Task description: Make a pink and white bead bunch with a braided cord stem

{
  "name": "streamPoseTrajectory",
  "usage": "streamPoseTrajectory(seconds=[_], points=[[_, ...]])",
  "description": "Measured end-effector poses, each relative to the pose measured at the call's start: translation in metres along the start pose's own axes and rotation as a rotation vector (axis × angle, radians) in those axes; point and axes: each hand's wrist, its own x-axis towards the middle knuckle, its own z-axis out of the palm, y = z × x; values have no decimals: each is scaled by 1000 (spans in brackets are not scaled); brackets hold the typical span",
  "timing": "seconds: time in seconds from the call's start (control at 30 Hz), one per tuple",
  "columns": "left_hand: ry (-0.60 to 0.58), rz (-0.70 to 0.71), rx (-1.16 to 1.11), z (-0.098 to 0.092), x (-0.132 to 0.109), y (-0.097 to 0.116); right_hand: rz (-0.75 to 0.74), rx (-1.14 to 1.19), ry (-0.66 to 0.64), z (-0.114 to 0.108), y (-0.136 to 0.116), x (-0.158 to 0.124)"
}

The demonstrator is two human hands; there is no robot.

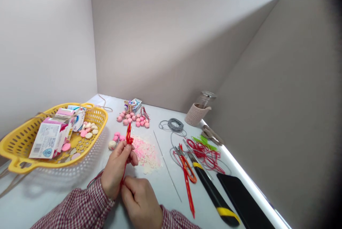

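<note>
My left hand (117, 166) is closed, pinching a folded red ribbon (129, 137) with gold lines between thumb and fingers. The ribbon's folded end stands up above the fingertips. From below that grip a thin red strand runs down to my right hand (141, 198). That hand is curled into a fist around the strand, close to my left wrist. Beyond my left hand lies a heap of pink and white shavings (146, 152). Several pink balls (118, 136) and a cream ball (112, 145) sit just behind it.
At left stands a yellow basket (103, 115) with boxes and pink and white pieces. Strung pink balls (128, 118) lie farther back. To the right are orange scissors (189, 169), a black-and-yellow knife (211, 190), tangled red cord (205, 154), a grey cord coil (175, 125), a thin needle-like rod (167, 166), a jar (197, 113) and a black phone-like slab (242, 200).
</note>
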Motion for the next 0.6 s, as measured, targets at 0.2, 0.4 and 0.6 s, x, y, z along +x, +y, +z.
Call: streamPoseTrajectory(seconds=[0.2,0.4,0.6], points=[[38,8,-41,-1,1,3,-68,-99,-35,3,2,-1],[35,28,-57,-4,1,5,-131,-116,-62,0,0,-1],[32,12,-92,-6,2,7,-187,-82,-117,-4,-1,0]])
